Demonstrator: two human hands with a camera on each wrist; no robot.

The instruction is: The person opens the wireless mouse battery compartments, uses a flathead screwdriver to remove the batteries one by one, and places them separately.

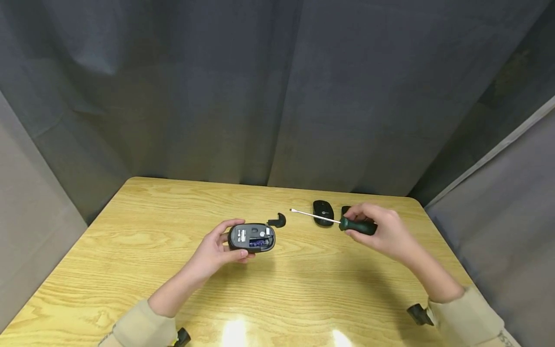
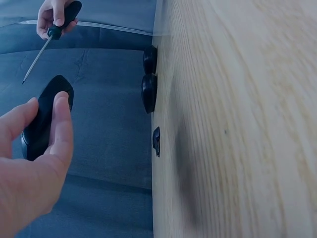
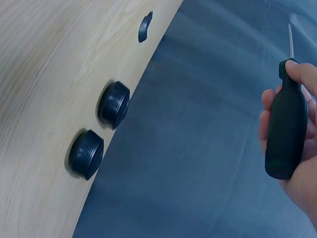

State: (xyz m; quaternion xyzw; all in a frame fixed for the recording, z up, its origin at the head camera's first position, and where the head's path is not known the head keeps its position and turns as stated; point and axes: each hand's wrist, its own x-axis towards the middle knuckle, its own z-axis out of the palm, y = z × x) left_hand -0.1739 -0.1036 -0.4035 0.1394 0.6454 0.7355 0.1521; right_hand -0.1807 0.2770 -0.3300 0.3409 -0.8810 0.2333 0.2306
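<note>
My left hand (image 1: 214, 253) grips a black computer mouse (image 1: 243, 233) by its edges, above the table. Its underside faces up with the compartment uncovered, and something purple, perhaps a battery, shows inside. Thumb and fingers press the mouse's sides in the left wrist view. My right hand (image 1: 388, 231) holds a screwdriver (image 3: 286, 134) by its dark green handle, off the table. The metal shaft points left toward the mouse, its flat tip apart from it. A small curved black cover (image 1: 278, 220) lies on the table just beyond the held mouse.
Two more black mice stand near the table's back edge: one mouse (image 1: 323, 211) behind the screwdriver shaft, and another mouse (image 3: 86, 154) partly hidden by my right hand in the head view. A dark grey curtain (image 1: 277, 96) hangs behind the wooden table (image 1: 143, 231).
</note>
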